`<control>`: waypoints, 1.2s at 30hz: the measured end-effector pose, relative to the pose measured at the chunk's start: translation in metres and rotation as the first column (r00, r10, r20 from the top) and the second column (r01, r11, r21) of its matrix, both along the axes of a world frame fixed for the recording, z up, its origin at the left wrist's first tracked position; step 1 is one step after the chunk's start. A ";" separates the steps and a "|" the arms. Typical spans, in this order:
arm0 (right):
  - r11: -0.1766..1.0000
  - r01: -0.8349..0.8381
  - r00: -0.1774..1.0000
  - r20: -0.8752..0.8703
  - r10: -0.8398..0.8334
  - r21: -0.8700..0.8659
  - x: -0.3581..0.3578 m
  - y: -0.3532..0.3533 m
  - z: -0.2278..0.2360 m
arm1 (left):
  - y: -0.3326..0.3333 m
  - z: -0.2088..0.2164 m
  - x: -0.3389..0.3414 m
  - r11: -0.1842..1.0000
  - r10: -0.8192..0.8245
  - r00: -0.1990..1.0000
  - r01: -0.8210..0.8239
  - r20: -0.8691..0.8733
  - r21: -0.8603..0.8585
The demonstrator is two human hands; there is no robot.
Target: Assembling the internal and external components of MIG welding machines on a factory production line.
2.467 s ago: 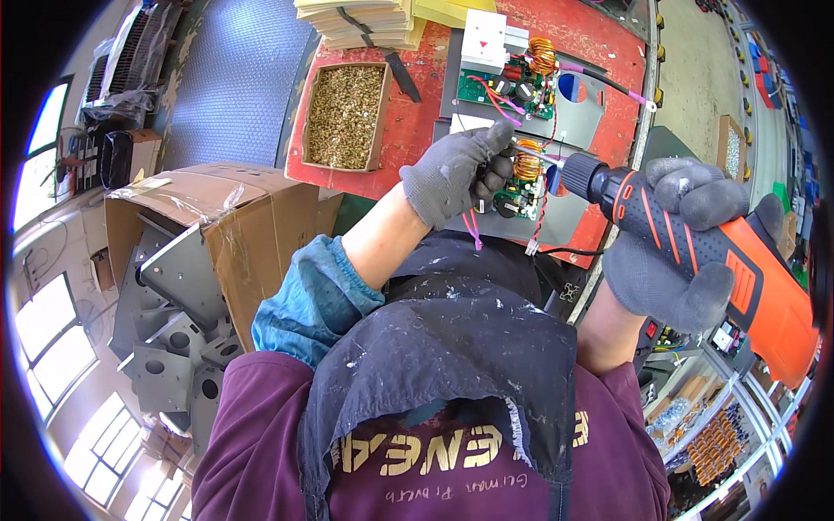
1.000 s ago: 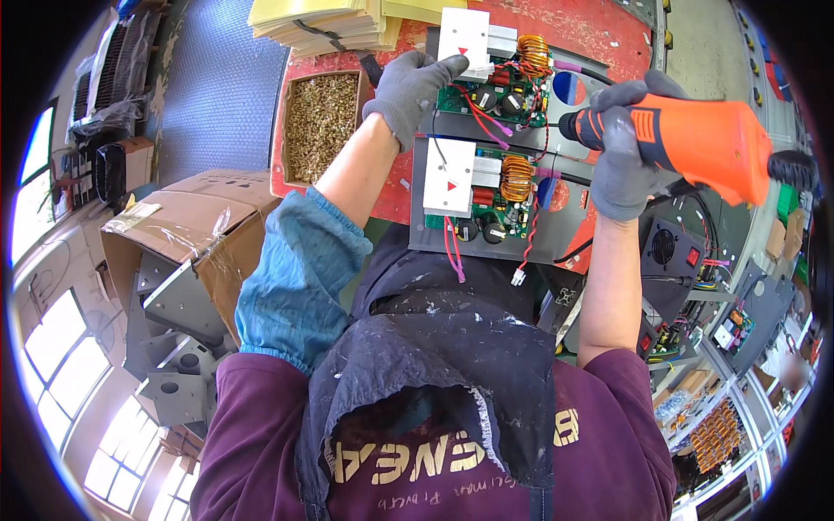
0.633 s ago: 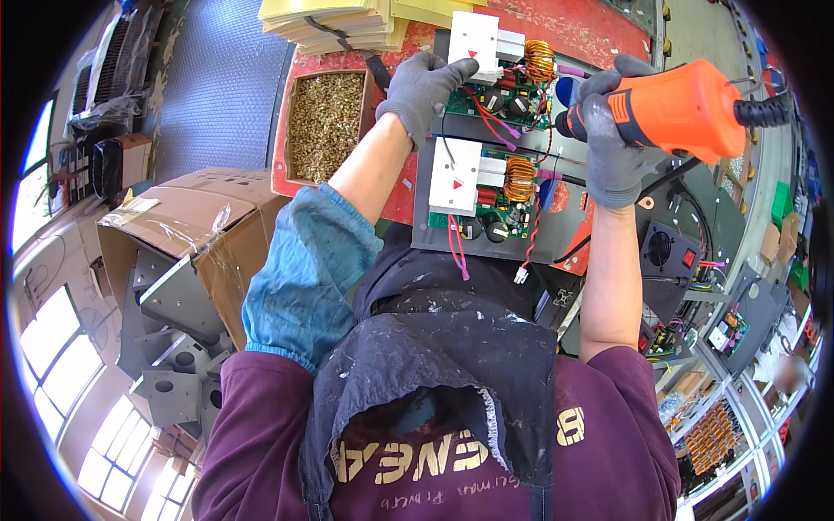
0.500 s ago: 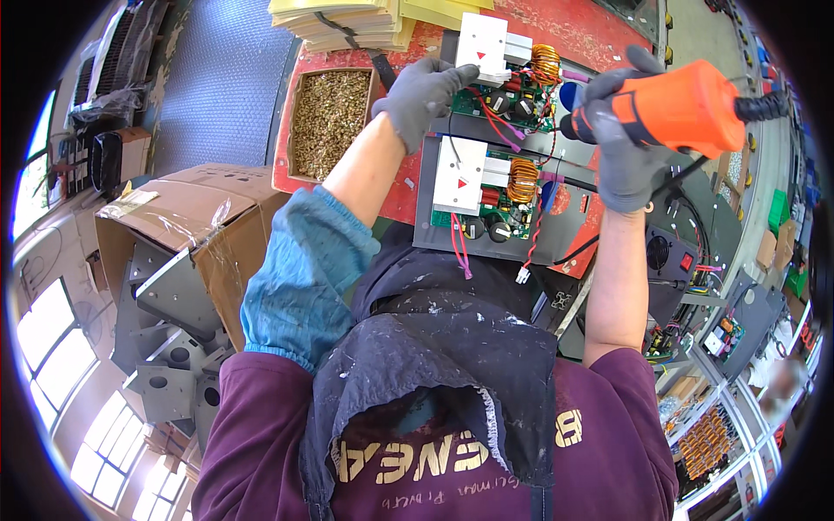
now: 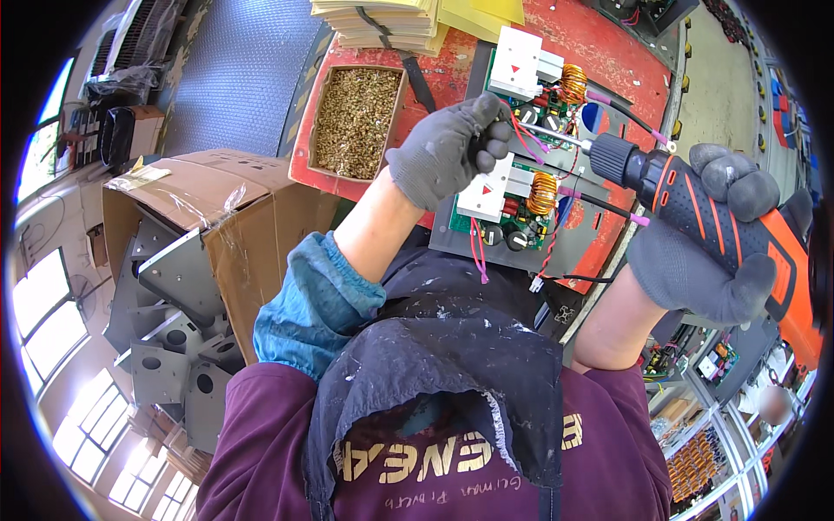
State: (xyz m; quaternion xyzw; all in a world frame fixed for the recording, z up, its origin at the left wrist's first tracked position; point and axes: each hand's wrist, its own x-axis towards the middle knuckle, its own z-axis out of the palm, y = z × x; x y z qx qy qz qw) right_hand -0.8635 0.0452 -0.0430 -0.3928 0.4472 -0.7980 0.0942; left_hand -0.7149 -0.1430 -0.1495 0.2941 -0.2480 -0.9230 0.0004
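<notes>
My right hand (image 5: 708,252), in a grey glove, is wrapped round an orange and black electric screwdriver (image 5: 721,213), its bit (image 5: 560,136) pointing left. Close to the bit's tip, my gloved left hand (image 5: 456,143) has its fingers curled together; whatever they may hold is hidden. Beneath them lie two dark metal plates with circuit boards. The far board (image 5: 534,113) carries a white block (image 5: 516,65) and a copper coil (image 5: 573,84). The near board (image 5: 521,233) has a like white block (image 5: 480,198), a copper coil (image 5: 544,193) and loose red wires, and is partly covered by my left hand.
A tray of small brass-coloured screws (image 5: 356,122) stands on the red worktable (image 5: 582,35), left of the boards. Behind it is a strapped stack of yellowish sheets (image 5: 382,24). At left, an open cardboard box (image 5: 261,252) holds grey metal panels (image 5: 187,278).
My left hand has left the far white block and come nearer, its fingers now curled. The screwdriver has swung right and nearer, its bit now pointing at my left fingers. The view has shifted.
</notes>
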 end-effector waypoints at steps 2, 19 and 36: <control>0.999 0.018 1.000 -0.001 -0.018 -0.030 0.006 -0.006 -0.002 | 0.005 0.003 -0.001 1.000 0.003 1.000 -0.003 0.003 0.003; 1.000 0.004 0.998 -0.065 -0.004 0.009 0.019 -0.021 -0.003 | 0.019 0.006 -0.012 0.975 0.081 0.986 -0.109 0.146 0.194; 0.999 0.042 0.997 -0.061 -0.042 -0.007 0.015 -0.013 -0.017 | 0.024 0.010 -0.031 0.973 0.069 0.983 -0.105 0.172 0.206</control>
